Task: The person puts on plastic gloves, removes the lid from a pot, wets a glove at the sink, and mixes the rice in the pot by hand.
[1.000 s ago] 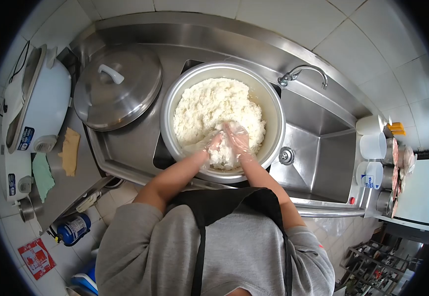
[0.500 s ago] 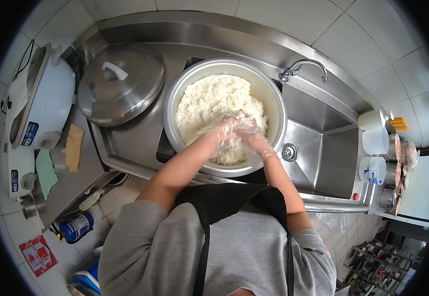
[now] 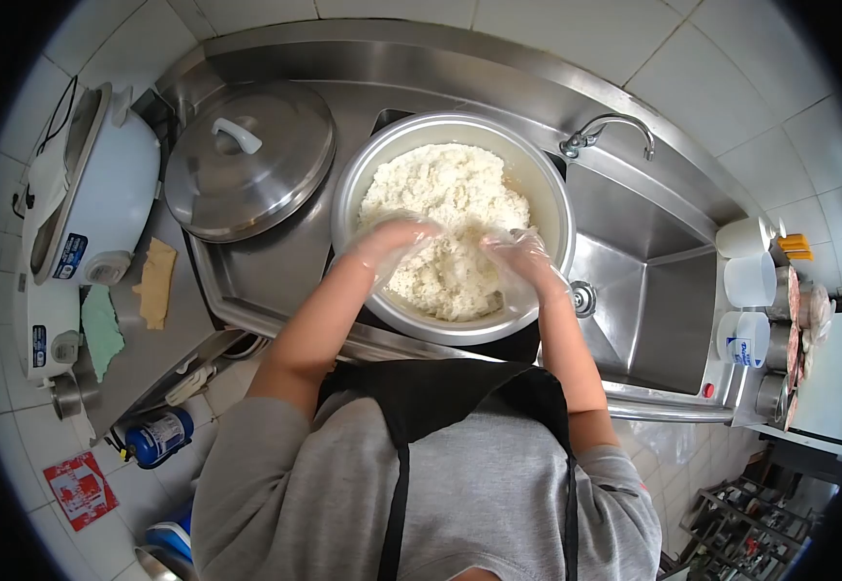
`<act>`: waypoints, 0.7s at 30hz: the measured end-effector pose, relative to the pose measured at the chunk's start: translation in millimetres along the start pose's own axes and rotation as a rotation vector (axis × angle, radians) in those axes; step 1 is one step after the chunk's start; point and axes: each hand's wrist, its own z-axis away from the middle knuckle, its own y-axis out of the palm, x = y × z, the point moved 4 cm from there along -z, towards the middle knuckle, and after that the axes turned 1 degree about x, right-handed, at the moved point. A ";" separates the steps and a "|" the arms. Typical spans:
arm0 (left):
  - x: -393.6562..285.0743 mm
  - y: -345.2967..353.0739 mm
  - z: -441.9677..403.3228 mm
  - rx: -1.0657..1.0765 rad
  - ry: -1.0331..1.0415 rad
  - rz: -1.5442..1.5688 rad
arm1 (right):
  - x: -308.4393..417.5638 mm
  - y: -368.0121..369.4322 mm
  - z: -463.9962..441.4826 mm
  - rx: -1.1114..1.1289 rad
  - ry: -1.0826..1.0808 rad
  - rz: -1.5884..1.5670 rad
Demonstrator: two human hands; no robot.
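Note:
White rice (image 3: 450, 189) fills much of a large round metal pot (image 3: 558, 218) in the head view. My left hand (image 3: 397, 237), in a clear plastic glove, is over the left part of the rice, its fingers pointing inward. On the right, my right hand (image 3: 520, 257), also gloved, is at the rice near the pot's right wall. A gap of rice shows between the two hands. The gloves and rice blur the fingertips, and whether any rice is held cannot be made out.
A steel lid (image 3: 251, 169) lies left of the pot. The sink (image 3: 634, 281) and faucet (image 3: 614, 126) are on the right, with white containers (image 3: 750, 281) beyond. Cookers (image 3: 111, 194) and cloths (image 3: 157, 283) are at the left.
My hands were close together in the rice and have moved apart, the left hand leftward and the right hand rightward. The whole view has shifted slightly.

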 end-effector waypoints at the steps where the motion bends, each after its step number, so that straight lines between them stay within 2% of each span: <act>1: 40.3 -35.6 -28.1 -0.067 0.009 0.037 | 6.5 -2.1 4.8 -0.068 -0.104 0.203; 2: 72.5 -64.6 -51.3 -0.135 0.019 0.075 | 16.1 -5.2 14.2 -0.135 -0.209 0.408; 3: 79.1 -78.1 -58.1 -0.239 -0.012 -0.188 | 24.8 -5.0 20.3 -0.203 -0.315 0.611; 5: 85.3 -97.9 -66.9 -0.436 -0.075 -0.719 | 37.1 1.8 23.2 -0.300 -0.438 0.628; 6: 111.5 -111.0 -88.3 -0.507 0.000 -0.609 | 44.6 7.8 24.3 -0.350 -0.498 0.635; 8: 172.7 -135.1 -132.0 -0.639 0.148 -0.383 | 61.5 44.1 15.0 0.004 -0.447 0.417; 9: 160.5 -128.5 -127.5 -0.680 0.117 -0.528 | 69.7 63.3 11.0 0.177 -0.419 0.305; 11: 111.2 -94.0 -104.8 -0.760 0.051 -0.814 | 44.9 123.5 -3.0 0.080 -0.716 0.413; 12: 98.3 -88.5 -103.3 -0.734 -0.042 -1.023 | 41.0 135.4 -2.0 0.111 -0.711 0.446; 14: 71.6 -78.6 -74.5 -0.639 0.040 -0.901 | 35.8 151.7 4.8 0.173 -0.703 0.512; 17: 59.6 -81.5 -67.9 -0.567 0.088 -1.057 | 29.6 175.2 4.1 0.252 -0.692 0.602; 19: 67.8 -78.0 -60.7 -0.599 0.010 -0.882 | 23.0 201.5 3.1 0.301 -0.724 0.803; 20: 69.9 -77.1 -56.7 -0.660 -0.051 -0.595 | 23.0 208.2 -2.8 0.313 -0.747 0.911; 21: 69.7 -77.4 -53.7 -0.715 -0.104 -0.296 | 17.5 210.1 -8.0 0.381 -0.673 0.916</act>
